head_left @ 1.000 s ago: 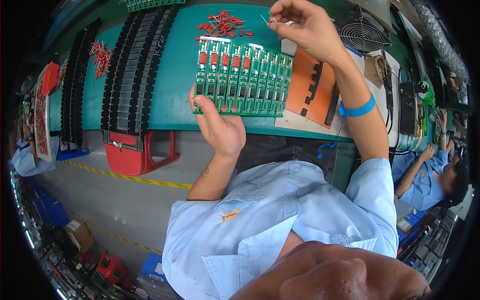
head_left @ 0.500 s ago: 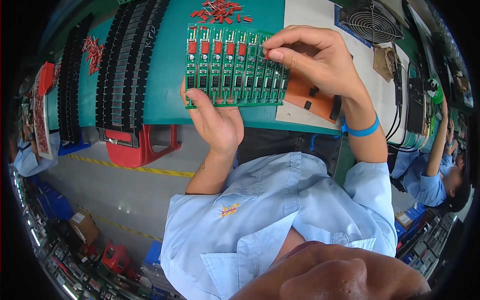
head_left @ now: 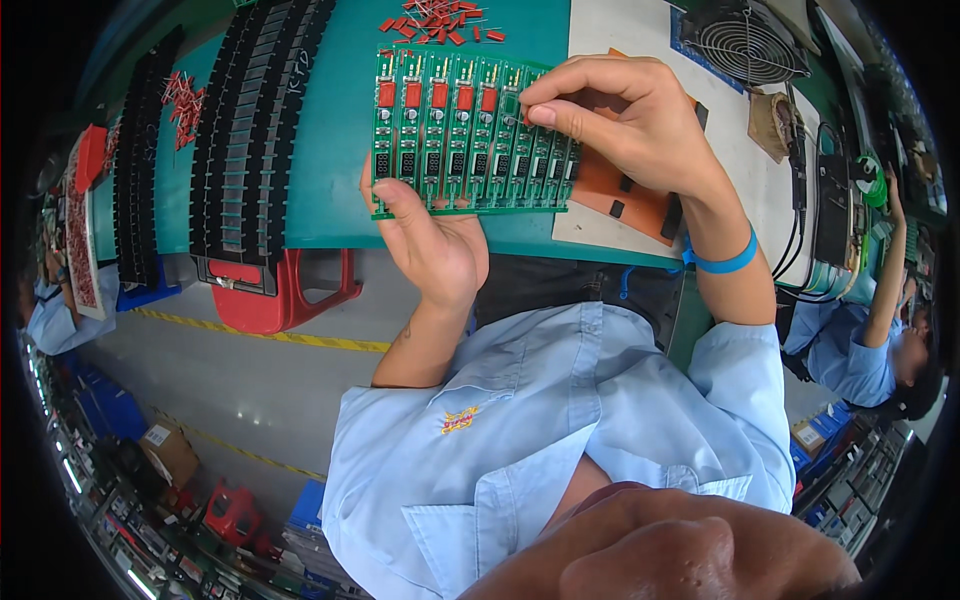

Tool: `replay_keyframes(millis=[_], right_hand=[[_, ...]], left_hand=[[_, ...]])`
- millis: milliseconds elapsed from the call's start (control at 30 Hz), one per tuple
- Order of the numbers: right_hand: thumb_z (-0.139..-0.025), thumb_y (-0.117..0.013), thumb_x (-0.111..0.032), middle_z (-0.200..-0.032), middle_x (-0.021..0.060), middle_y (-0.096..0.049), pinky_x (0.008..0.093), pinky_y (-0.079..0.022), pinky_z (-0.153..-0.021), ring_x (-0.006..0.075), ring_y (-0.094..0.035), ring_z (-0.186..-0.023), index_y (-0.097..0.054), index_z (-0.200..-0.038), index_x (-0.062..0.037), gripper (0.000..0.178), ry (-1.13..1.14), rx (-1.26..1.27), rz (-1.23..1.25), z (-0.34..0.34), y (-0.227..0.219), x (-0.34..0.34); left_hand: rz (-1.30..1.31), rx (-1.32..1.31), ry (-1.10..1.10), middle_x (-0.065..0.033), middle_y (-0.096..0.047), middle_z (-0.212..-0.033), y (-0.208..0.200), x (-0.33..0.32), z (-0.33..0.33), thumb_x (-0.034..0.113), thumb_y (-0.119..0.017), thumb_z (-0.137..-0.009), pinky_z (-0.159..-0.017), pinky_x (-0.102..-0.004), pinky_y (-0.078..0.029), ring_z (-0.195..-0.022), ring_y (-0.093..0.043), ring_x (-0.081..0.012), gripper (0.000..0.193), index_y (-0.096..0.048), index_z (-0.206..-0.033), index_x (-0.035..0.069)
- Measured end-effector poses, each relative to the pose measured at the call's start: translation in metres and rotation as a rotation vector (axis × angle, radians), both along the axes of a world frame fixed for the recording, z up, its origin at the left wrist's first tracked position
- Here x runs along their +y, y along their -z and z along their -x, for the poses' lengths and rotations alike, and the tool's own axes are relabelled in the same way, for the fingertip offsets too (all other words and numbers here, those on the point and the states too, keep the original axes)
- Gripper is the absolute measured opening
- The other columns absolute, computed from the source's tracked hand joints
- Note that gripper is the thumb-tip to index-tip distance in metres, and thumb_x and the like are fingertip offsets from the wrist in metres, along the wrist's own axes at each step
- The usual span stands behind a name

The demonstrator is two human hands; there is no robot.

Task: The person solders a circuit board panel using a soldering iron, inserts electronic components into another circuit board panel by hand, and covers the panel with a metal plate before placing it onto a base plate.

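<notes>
My left hand (head_left: 432,245) grips the lower left part of a green circuit board panel (head_left: 420,125), its thumb lying over the bottom edge. Narrow strips run side by side on the panel, each with a small black display. Red box-shaped capacitors (head_left: 464,97) stand on the strips at the left; those further right carry none that I can see. Over the panel's upper right, my right hand (head_left: 635,125) pinches another red capacitor (head_left: 527,117) between thumb and forefinger, mostly covered by the fingertips. A loose pile of red capacitors (head_left: 440,18) lies beyond the panel.
Black slotted racks (head_left: 255,140) stand on the green mat at the left, with more red capacitors (head_left: 183,110) between them. An orange-brown board (head_left: 640,205) lies under my right hand. A fan guard (head_left: 745,48) is at the far right. Co-workers sit on both sides; a red stool (head_left: 270,300) stands below.
My right hand has shifted slightly left with the red capacitor, close to the first strip without one. The panel has tilted a little in my left hand.
</notes>
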State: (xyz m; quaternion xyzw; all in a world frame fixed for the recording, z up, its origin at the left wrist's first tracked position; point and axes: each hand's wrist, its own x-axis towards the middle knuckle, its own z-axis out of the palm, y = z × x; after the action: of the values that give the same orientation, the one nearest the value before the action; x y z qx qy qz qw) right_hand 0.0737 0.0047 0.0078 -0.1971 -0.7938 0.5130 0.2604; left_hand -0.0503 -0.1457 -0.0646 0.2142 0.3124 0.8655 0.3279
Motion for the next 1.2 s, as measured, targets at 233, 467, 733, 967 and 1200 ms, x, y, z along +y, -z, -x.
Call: replay_keyframes(millis=[233,467,733,967,1200], right_hand=[[-0.087,-0.075,-0.002,-0.088,0.0081,-0.073,0.0191,-0.052,-0.065,0.011,-0.064,-0.072,-0.075,-0.097,0.0019,0.011,-0.006,-0.052,0.046,0.0,-0.003,-0.002],[-0.087,-0.075,-0.002,-0.089,0.0078,-0.072,0.0188,-0.051,-0.066,0.011,-0.065,-0.074,-0.075,-0.097,0.0019,0.011,0.033,-0.068,0.003,0.0,-0.006,-0.006],[-0.085,-0.076,-0.006,-0.078,0.0068,-0.073,0.021,-0.051,-0.06,0.0104,-0.061,-0.064,-0.077,-0.096,0.002,0.014,0.078,-0.003,-0.005,0.003,-0.003,-0.006],[-0.085,-0.076,-0.006,-0.076,0.0063,-0.071,0.0216,-0.051,-0.059,0.01,-0.061,-0.065,-0.076,-0.096,0.0019,0.014,0.051,-0.076,-0.061,0.008,-0.009,-0.004],[-0.089,-0.067,-0.004,-0.081,0.0063,-0.071,0.0238,-0.046,-0.058,0.0108,-0.056,-0.063,-0.072,-0.098,0.0007,0.011,0.09,-0.191,-0.341,0.022,-0.005,0.035]], left_hand=[[-0.015,0.026,-0.009,-0.0123,-0.053,-0.14,0.001,0.0,-0.001,0.036,-0.028,-0.111,-0.102,-0.0367,-0.051,-0.12,-0.06,-0.0206,0.043,-0.033,-0.144,0.009],[-0.022,0.002,-0.017,-0.0128,-0.053,-0.14,0.003,0.0,-0.001,0.036,-0.028,-0.111,-0.103,-0.037,-0.051,-0.121,-0.06,-0.021,0.043,-0.031,-0.145,0.01],[-0.036,-0.004,0.001,-0.0131,-0.054,-0.14,0.003,-0.001,0.0,0.035,-0.028,-0.111,-0.102,-0.0369,-0.051,-0.121,-0.06,-0.021,0.043,-0.03,-0.145,0.009],[-0.01,-0.002,0.001,-0.0129,-0.054,-0.139,0.0,-0.001,-0.001,0.036,-0.028,-0.111,-0.101,-0.0369,-0.051,-0.12,-0.061,-0.0209,0.043,-0.03,-0.145,0.008],[0.007,-0.029,-0.025,-0.0131,-0.055,-0.138,-0.001,-0.003,-0.001,0.036,-0.028,-0.111,-0.1,-0.036,-0.051,-0.118,-0.061,-0.0208,0.043,-0.032,-0.144,0.008]])
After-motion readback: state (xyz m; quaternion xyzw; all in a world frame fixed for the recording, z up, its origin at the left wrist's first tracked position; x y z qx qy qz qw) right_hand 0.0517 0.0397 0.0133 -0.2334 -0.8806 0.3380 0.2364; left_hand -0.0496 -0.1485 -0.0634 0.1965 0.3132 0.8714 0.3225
